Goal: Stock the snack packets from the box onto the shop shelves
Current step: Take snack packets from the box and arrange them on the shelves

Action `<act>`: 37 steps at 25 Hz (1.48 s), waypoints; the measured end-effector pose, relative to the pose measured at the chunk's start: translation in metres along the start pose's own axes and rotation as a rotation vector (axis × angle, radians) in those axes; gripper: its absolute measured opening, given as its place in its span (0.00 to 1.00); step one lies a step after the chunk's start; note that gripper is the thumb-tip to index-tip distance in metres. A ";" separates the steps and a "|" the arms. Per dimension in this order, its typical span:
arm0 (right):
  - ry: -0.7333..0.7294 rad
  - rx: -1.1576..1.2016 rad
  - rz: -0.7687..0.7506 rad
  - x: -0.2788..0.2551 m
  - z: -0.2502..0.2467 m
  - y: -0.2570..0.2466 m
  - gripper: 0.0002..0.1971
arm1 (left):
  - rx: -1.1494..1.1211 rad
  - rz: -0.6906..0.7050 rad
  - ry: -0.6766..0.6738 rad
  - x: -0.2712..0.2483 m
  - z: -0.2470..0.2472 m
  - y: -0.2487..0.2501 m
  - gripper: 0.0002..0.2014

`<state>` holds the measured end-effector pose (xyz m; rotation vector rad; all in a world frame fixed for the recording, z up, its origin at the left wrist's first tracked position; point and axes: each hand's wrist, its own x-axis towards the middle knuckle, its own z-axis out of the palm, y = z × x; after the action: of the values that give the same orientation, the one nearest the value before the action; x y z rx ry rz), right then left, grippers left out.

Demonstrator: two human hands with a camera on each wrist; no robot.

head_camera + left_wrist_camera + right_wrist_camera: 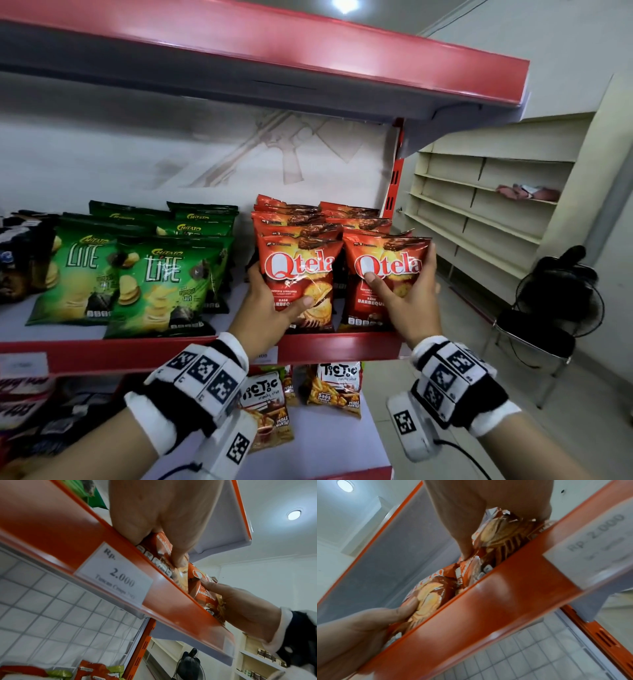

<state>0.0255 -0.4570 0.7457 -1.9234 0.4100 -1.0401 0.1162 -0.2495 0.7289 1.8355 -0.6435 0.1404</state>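
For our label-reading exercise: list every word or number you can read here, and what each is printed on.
"Qtela", "BARBEQUE": red packets in both hands.
"Chitato LITE", "rumput laut": green packets.
"TicTic": packets on the lower shelf.
"Rp. 2.000": price tag on the shelf edge.
Small print beneath it: too blurred.

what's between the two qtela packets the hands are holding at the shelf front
Nothing: in the head view only a narrow dark gap separates the left Qtela packet from the right Qtela packet.

Red packets (297, 274) read "Qtela" (green packets (161, 284): "Chitato Lite").
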 end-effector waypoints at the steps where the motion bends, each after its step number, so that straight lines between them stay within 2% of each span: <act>1: 0.010 0.020 0.035 0.001 -0.001 0.002 0.61 | 0.003 -0.011 0.008 0.000 0.001 0.000 0.48; 3: 0.010 0.258 0.188 0.002 -0.003 0.007 0.51 | 0.020 -0.053 0.040 0.000 -0.001 0.000 0.52; 5: -0.007 0.491 0.298 0.006 -0.008 0.011 0.30 | 0.008 -0.079 0.056 0.005 -0.006 0.000 0.51; 6: -0.026 0.512 0.315 0.010 -0.010 0.011 0.23 | 0.013 -0.082 0.049 0.008 -0.008 -0.001 0.48; 8: -0.056 0.476 0.305 0.016 -0.012 0.011 0.17 | 0.031 -0.057 0.020 0.013 -0.009 -0.004 0.42; 11: -0.077 0.439 0.269 0.020 -0.015 0.012 0.10 | -0.031 -0.039 -0.006 0.013 -0.007 -0.002 0.45; 15: -0.055 0.377 0.263 0.016 -0.015 0.015 0.12 | -0.026 -0.041 -0.003 0.013 -0.006 -0.004 0.45; 18: 0.031 0.362 0.255 0.013 -0.016 0.010 0.18 | -0.024 -0.058 0.036 0.011 -0.007 -0.005 0.46; 21: 0.129 0.265 0.314 0.013 -0.019 0.006 0.26 | -0.089 -0.065 0.029 0.008 -0.011 -0.004 0.52; 24: 0.013 0.107 0.371 0.012 -0.015 0.003 0.33 | -0.075 -0.066 -0.071 0.008 -0.013 -0.003 0.52; 26: -0.046 0.044 0.367 0.012 -0.012 0.002 0.34 | -0.053 -0.055 -0.127 0.009 -0.013 -0.001 0.52; 29: -0.079 0.044 0.349 0.011 -0.014 0.003 0.35 | -0.093 -0.046 -0.113 0.005 -0.012 0.002 0.54; 31: -0.044 0.091 0.358 0.007 -0.014 0.002 0.33 | -0.116 -0.032 -0.085 0.001 -0.014 0.003 0.57; 33: 0.091 0.091 0.327 0.000 -0.014 -0.004 0.29 | -0.096 -0.010 -0.062 -0.004 -0.019 0.004 0.57; 35: 0.232 0.062 0.206 -0.010 -0.015 -0.013 0.21 | -0.094 0.014 -0.002 -0.011 -0.026 0.008 0.52; 37: 0.311 0.047 0.023 -0.022 -0.018 -0.020 0.12 | -0.147 0.047 0.089 -0.019 -0.035 0.012 0.42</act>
<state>-0.0040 -0.4413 0.7557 -1.7147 0.5749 -1.3273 0.1017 -0.2140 0.7440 1.6644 -0.6185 0.1997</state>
